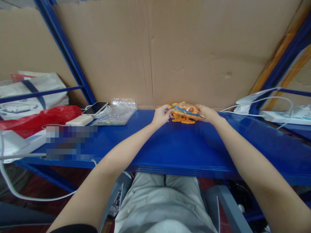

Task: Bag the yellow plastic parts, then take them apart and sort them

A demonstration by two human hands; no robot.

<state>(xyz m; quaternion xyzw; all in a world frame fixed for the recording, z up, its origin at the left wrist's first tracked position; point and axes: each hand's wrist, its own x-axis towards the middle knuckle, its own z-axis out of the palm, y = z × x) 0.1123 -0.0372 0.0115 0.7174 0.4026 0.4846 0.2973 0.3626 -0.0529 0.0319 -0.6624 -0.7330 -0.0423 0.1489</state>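
An orange plastic toy (187,108) with a round eye-like mark and several curved, leg-like parts stands at the back of the blue table. A thin strip with a colourful blue print runs slantwise across its front; I cannot tell whether it is a card or part of the toy. My left hand (161,115) grips the toy's left end, thumb and fingers closed on it. My right hand (206,114) holds the right end, with its fingers partly hidden behind the toy.
Left of the toy, a clear plastic bag (121,113) lies on the blue table (175,152). Beyond it are a phone (96,108), a white power bank (79,120), a red bag (51,118) and a canvas bag (52,85). White cables and a power strip (286,117) are at the right.
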